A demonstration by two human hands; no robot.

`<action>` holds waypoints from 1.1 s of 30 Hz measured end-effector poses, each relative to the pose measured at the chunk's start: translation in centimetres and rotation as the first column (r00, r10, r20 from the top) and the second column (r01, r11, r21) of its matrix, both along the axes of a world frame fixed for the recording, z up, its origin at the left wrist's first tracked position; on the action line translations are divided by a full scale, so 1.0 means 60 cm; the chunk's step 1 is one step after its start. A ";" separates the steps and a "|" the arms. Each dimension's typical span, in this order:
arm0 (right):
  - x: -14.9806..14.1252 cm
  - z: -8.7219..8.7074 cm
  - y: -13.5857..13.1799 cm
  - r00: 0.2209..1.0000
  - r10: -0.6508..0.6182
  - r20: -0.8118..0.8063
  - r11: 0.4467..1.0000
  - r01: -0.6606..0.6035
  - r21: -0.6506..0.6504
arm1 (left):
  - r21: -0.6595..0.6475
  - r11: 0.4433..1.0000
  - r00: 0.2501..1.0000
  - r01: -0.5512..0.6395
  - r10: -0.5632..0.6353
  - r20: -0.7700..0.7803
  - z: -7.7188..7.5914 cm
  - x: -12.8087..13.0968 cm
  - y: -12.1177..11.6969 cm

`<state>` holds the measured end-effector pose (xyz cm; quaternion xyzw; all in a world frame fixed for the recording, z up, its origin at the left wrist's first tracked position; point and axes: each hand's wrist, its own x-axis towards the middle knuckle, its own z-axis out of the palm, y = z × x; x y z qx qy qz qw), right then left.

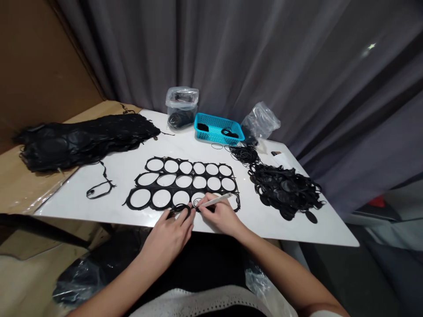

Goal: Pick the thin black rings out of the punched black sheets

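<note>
A black rubber sheet (185, 181) with several round cut-out holes lies flat on the white table (125, 165). My right hand (220, 216) grips a thin white pen-like tool (216, 200), its tip down at the sheet's near edge. My left hand (170, 233) rests beside it at the table's front edge, fingers curled on thin black rubber rings (180, 210) at the sheet's rim.
A heap of black rubber sheets (82, 140) lies far left. A pile of black discs and rings (286, 189) sits right. A blue basket (218, 128) and two clear plastic bags (181, 106) stand at the back. A loose rubber scrap (99, 189) lies left of the sheet.
</note>
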<state>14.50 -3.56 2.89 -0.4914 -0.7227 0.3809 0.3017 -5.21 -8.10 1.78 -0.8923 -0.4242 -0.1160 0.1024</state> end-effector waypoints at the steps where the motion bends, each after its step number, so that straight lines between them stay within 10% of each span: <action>1: -0.001 0.001 -0.001 1.000 0.000 0.013 1.000 0.000 0.017 | 0.004 1.000 1.000 -0.001 0.001 0.002 -0.001 0.001 0.000; 9: -0.003 -0.004 -0.018 0.981 0.039 0.190 0.963 -0.087 0.254 | -0.014 1.000 1.000 0.001 0.000 0.023 -0.009 0.003 0.000; 14: -0.006 -0.015 -0.023 0.871 0.055 0.489 0.801 -0.330 0.499 | -0.004 1.000 1.000 0.015 -0.015 0.017 -0.014 0.001 0.002; 19: 0.063 0.013 0.091 0.777 -0.428 0.462 0.809 0.100 0.580 | 0.003 1.000 1.000 0.009 -0.009 0.018 -0.015 0.004 0.004; 24: 0.092 0.034 0.157 0.855 -0.432 0.286 0.876 0.323 0.358 | 0.014 0.999 0.993 0.040 -0.042 0.112 -0.002 -0.008 -0.006; 28: 0.025 0.023 0.110 0.992 -0.119 0.032 0.992 0.118 0.040 | 0.088 0.995 0.988 -0.056 0.043 0.146 0.007 -0.038 -0.023; 33: -0.052 0.010 0.039 0.995 0.078 -0.054 0.994 -0.082 -0.065 | 0.113 0.983 0.987 -0.144 0.135 0.081 -0.001 -0.062 -0.030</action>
